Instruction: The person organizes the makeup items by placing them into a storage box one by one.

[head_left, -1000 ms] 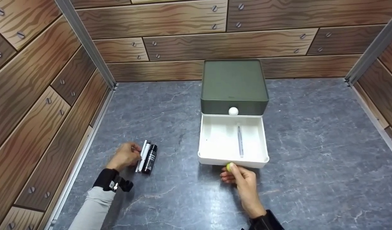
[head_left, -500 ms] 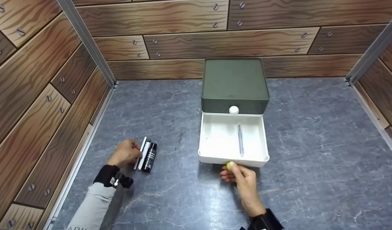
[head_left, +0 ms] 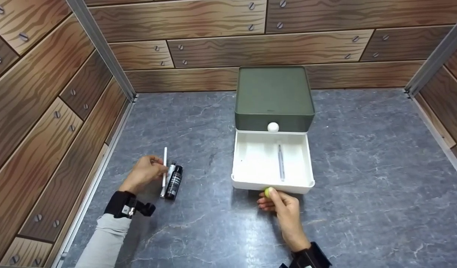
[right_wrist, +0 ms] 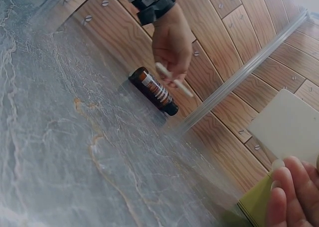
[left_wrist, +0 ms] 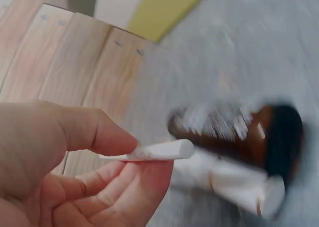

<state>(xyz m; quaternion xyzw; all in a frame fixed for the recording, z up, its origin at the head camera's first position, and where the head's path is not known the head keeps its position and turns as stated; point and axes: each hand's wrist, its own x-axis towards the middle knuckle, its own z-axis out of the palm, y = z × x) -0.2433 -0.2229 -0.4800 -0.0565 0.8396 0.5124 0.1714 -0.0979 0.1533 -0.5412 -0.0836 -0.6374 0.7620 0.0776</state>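
Wood-print panels (head_left: 213, 22) rise around a grey marbled table (head_left: 362, 167); toward its left edge, a slim white stick (head_left: 165, 154) is pinched between the thumb and fingers of the left hand (head_left: 143, 172); just beside it lie a white tube (left_wrist: 234, 184) and a dark bottle (head_left: 174, 182); right of the table's middle, the right hand (head_left: 286, 214) grips a yellow-green knob (head_left: 267, 192) on an open white drawer (head_left: 250, 160) — a clear pen (head_left: 281, 163) lies inside; behind, near the back edge, stands its dark green box (head_left: 274, 91) — a white knob (head_left: 273, 127) on the front.

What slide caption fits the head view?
Left hand pinches white stick; right hand holds open drawer by its knob.
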